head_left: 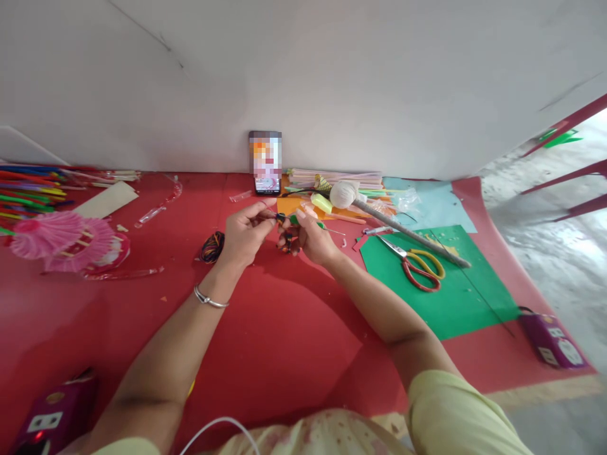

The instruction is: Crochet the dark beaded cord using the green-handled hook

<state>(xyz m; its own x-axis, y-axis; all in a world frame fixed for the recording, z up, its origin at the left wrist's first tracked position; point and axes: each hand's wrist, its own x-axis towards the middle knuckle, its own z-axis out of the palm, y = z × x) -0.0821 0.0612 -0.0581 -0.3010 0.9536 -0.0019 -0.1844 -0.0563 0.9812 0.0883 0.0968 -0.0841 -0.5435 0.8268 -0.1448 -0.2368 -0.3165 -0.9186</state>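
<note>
Your left hand (246,232) and your right hand (310,239) meet over the red mat (265,341). Both pinch a small green and dark piece (290,220) between their fingertips. A bundle of colored thread (212,246) lies just beside your left hand. Scissors (420,264) rest on green paper (455,297).

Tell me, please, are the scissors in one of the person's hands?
No, the scissors lie on the green paper, apart from both hands.
</note>
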